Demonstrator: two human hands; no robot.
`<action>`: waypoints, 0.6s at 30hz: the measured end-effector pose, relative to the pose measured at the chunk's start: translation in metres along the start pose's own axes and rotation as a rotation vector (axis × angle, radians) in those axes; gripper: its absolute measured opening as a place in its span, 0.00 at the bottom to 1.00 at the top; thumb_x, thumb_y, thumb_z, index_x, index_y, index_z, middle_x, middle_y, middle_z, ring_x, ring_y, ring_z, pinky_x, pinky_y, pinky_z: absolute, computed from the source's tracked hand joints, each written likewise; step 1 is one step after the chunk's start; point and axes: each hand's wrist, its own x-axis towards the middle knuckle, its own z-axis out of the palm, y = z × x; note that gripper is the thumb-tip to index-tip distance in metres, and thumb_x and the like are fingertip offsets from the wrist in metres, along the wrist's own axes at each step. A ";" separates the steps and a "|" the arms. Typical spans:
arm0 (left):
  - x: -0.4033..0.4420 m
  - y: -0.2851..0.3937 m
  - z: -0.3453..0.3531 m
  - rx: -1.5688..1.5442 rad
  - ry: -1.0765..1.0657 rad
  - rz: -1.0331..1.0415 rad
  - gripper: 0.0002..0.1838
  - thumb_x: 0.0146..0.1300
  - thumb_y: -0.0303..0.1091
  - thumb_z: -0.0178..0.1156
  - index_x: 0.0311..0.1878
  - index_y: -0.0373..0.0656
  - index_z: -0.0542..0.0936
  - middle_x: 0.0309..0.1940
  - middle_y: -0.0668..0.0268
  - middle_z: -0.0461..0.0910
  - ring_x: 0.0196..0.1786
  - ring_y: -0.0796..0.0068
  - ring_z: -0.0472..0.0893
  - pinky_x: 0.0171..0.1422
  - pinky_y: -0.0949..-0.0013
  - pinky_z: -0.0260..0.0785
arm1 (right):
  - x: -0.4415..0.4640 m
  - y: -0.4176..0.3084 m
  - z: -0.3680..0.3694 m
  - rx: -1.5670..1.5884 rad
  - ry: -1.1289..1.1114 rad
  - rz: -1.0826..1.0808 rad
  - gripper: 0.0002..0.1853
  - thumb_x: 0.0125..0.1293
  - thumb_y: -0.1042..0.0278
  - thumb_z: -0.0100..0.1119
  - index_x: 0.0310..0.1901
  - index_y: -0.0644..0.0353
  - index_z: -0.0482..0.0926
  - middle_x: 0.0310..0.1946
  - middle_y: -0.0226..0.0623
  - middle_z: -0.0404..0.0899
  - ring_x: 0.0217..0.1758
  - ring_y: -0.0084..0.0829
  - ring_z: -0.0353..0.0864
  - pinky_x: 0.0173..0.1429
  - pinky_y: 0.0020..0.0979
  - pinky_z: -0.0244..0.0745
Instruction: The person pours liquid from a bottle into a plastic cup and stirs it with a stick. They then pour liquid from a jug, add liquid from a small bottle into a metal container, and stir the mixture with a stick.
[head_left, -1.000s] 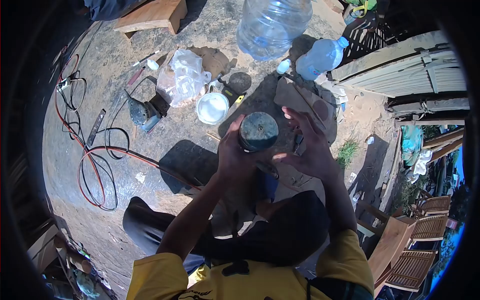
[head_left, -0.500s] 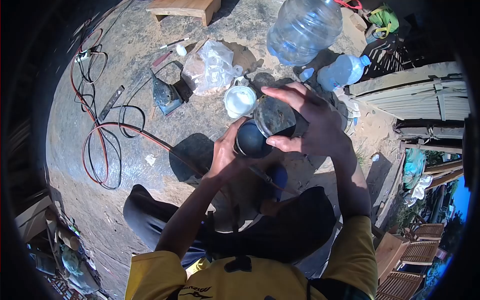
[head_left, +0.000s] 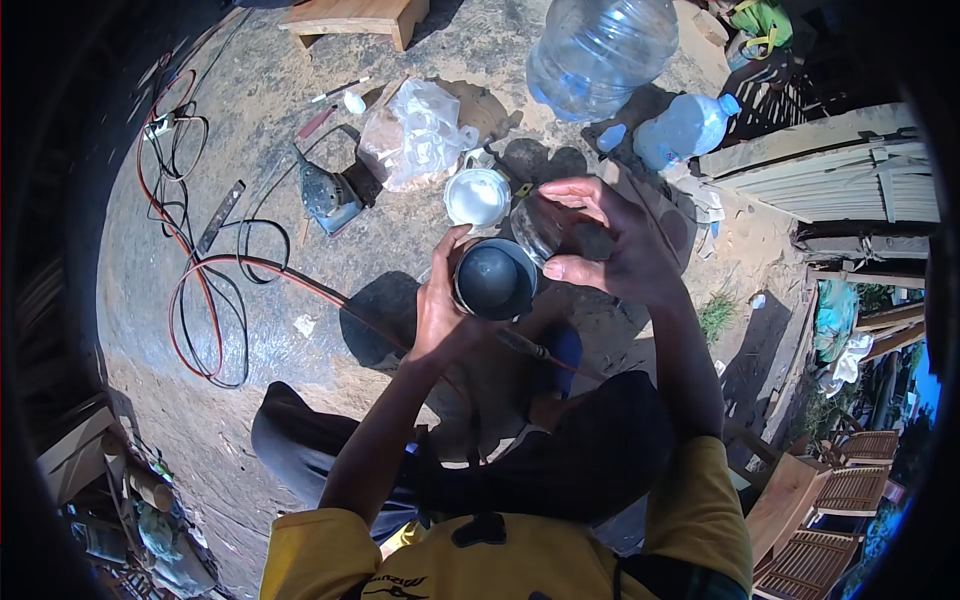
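My left hand (head_left: pixel 447 290) grips a round can (head_left: pixel 496 283) by its side, fingers and thumb around the wall. The can's open top faces me, with a dark grey inside. Just up and right of it, my right hand (head_left: pixel 620 245) holds a round metal lid-like piece (head_left: pixel 537 228), shiny and tilted nearly on edge, between thumb and fingers. Its far side is hidden, so I cannot tell how deep it is. Beyond both hands stands a small open tub (head_left: pixel 478 197) with white contents.
A sander (head_left: pixel 328 195) lies left of a crumpled plastic bag (head_left: pixel 412 135). Red and black cords (head_left: pixel 180 230) coil at left. A large clear bottle (head_left: pixel 600 60) and smaller bottle (head_left: pixel 685 132) stand at far right. A wooden stool (head_left: pixel 355 18) is at the back.
The lid-like piece has moved off the can's opening and tilted more steeply toward its edge. The can now shows more of its inside.
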 end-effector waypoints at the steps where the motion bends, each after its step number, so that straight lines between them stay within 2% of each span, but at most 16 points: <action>1: 0.001 0.003 0.001 -0.005 -0.021 0.012 0.63 0.41 0.31 0.88 0.80 0.48 0.60 0.59 0.56 0.86 0.61 0.64 0.87 0.68 0.60 0.80 | -0.001 0.001 0.002 -0.011 0.021 0.004 0.37 0.59 0.67 0.85 0.69 0.62 0.76 0.63 0.41 0.83 0.65 0.29 0.83 0.69 0.36 0.78; 3: 0.001 0.009 0.007 0.060 0.005 0.003 0.68 0.42 0.31 0.89 0.84 0.49 0.54 0.57 0.55 0.86 0.61 0.64 0.87 0.67 0.60 0.80 | -0.007 0.013 -0.003 0.096 0.055 0.115 0.36 0.61 0.66 0.84 0.69 0.61 0.76 0.63 0.40 0.83 0.66 0.29 0.83 0.69 0.36 0.78; 4: 0.002 0.003 0.012 0.038 0.000 0.037 0.69 0.42 0.31 0.89 0.85 0.50 0.53 0.57 0.56 0.86 0.60 0.64 0.87 0.67 0.59 0.80 | -0.010 0.023 -0.008 0.104 0.034 0.160 0.36 0.62 0.73 0.81 0.70 0.61 0.75 0.68 0.38 0.80 0.69 0.27 0.78 0.74 0.39 0.74; 5: 0.001 -0.001 0.015 0.047 -0.007 0.046 0.69 0.42 0.31 0.89 0.84 0.51 0.53 0.56 0.56 0.85 0.60 0.64 0.87 0.67 0.59 0.80 | -0.016 0.034 -0.016 0.091 0.072 0.168 0.36 0.62 0.73 0.81 0.70 0.61 0.75 0.68 0.38 0.80 0.69 0.27 0.78 0.74 0.39 0.74; 7: -0.001 -0.003 0.021 0.066 -0.021 0.063 0.68 0.42 0.31 0.89 0.84 0.51 0.53 0.56 0.57 0.85 0.59 0.63 0.87 0.67 0.58 0.80 | -0.025 0.064 -0.029 0.073 0.223 0.342 0.34 0.63 0.69 0.80 0.69 0.59 0.75 0.69 0.41 0.78 0.71 0.32 0.78 0.73 0.40 0.74; 8: 0.000 -0.007 0.021 0.098 -0.028 0.077 0.67 0.42 0.32 0.89 0.83 0.51 0.54 0.56 0.57 0.84 0.59 0.63 0.86 0.67 0.58 0.79 | -0.032 0.092 -0.037 0.073 0.241 0.342 0.34 0.63 0.69 0.80 0.69 0.59 0.75 0.69 0.41 0.78 0.71 0.32 0.78 0.73 0.40 0.74; 10: 0.001 -0.006 0.027 0.130 -0.015 0.102 0.64 0.42 0.34 0.90 0.81 0.49 0.59 0.57 0.56 0.83 0.59 0.62 0.85 0.68 0.57 0.78 | -0.049 0.161 -0.059 -0.517 0.389 0.457 0.34 0.62 0.59 0.79 0.67 0.58 0.76 0.68 0.48 0.77 0.71 0.48 0.79 0.74 0.48 0.74; 11: 0.001 -0.007 0.031 0.132 -0.021 0.109 0.64 0.42 0.34 0.90 0.81 0.49 0.59 0.57 0.56 0.83 0.59 0.62 0.85 0.68 0.57 0.78 | -0.054 0.185 -0.065 -0.517 0.399 0.457 0.34 0.62 0.59 0.79 0.67 0.58 0.76 0.68 0.48 0.77 0.71 0.48 0.79 0.74 0.48 0.74; 13: 0.003 -0.009 0.037 0.165 -0.017 0.132 0.62 0.42 0.35 0.89 0.79 0.47 0.62 0.58 0.56 0.82 0.60 0.62 0.85 0.68 0.58 0.77 | -0.059 0.226 -0.074 -0.600 0.438 0.465 0.36 0.62 0.51 0.77 0.68 0.58 0.75 0.72 0.52 0.73 0.74 0.57 0.73 0.77 0.53 0.70; 14: 0.005 -0.009 0.041 0.169 -0.020 0.133 0.62 0.42 0.35 0.89 0.79 0.47 0.62 0.58 0.56 0.82 0.60 0.62 0.85 0.68 0.58 0.77 | -0.058 0.248 -0.075 -0.596 0.441 0.466 0.36 0.62 0.51 0.77 0.68 0.58 0.75 0.72 0.52 0.73 0.74 0.57 0.73 0.77 0.53 0.70; 16: 0.009 -0.006 0.050 0.153 -0.039 0.114 0.59 0.43 0.34 0.89 0.78 0.45 0.63 0.59 0.56 0.82 0.61 0.62 0.84 0.69 0.59 0.77 | -0.054 0.269 -0.075 -0.732 0.484 0.284 0.37 0.63 0.48 0.76 0.69 0.58 0.74 0.73 0.54 0.71 0.74 0.58 0.72 0.77 0.54 0.70; 17: 0.012 -0.007 0.056 0.154 -0.042 0.109 0.59 0.43 0.34 0.89 0.78 0.45 0.63 0.59 0.56 0.82 0.61 0.62 0.84 0.69 0.59 0.77 | -0.061 0.277 -0.079 -0.730 0.481 0.289 0.37 0.63 0.48 0.76 0.69 0.58 0.74 0.73 0.54 0.71 0.74 0.58 0.72 0.77 0.54 0.70; 18: 0.014 -0.008 0.060 0.158 -0.050 0.124 0.58 0.43 0.33 0.88 0.78 0.44 0.64 0.58 0.57 0.82 0.60 0.63 0.84 0.69 0.59 0.77 | -0.065 0.268 -0.079 -0.758 0.542 0.256 0.35 0.64 0.50 0.76 0.67 0.58 0.75 0.70 0.52 0.74 0.71 0.57 0.76 0.73 0.54 0.72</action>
